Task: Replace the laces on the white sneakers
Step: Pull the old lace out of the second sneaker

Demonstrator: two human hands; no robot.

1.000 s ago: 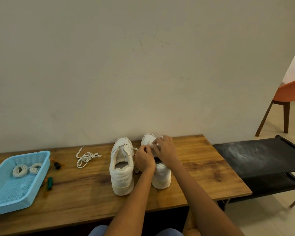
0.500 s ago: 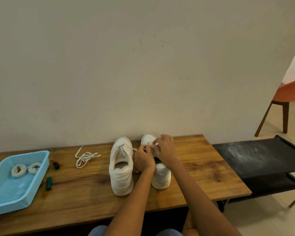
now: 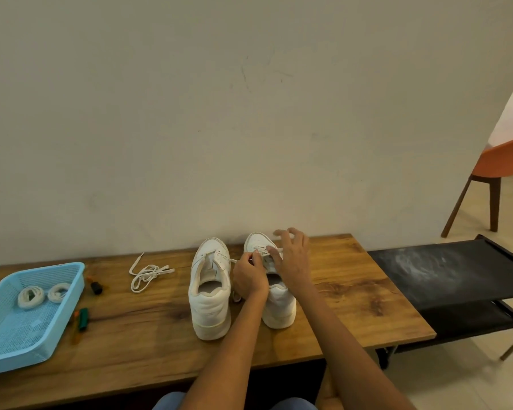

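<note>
Wall: plain, pale, rising directly behind the table.
Table: long wooden top; bears every item listed below except the bench and chair.
Bench: black, low, just beside the table's right end.
Chair: orange seat on dark wooden legs, far right, partly cut off by the frame edge.
Tray: light blue mesh plastic, at the table's left end.
Left sneaker: white, heel toward the person, at table centre, no lace seen in its eyelets.
Right sneaker: white, heel toward the person, just beside the left sneaker; a lace crosses its front eyelets.
Right hand: over the right sneaker's tongue; thumb and forefinger pinch the lace, other fingers spread and raised.
Left hand: between the two sneakers; fingers curled, pinching the lace at the eyelets.
Loose lace: white, tangled, lying on the table left of the sneakers.
Coiled laces: two cream rolls, inside the tray's far end.
Small items: green and orange pieces just beside the tray; a black one nearer the wall. Kind cannot be told.
</note>
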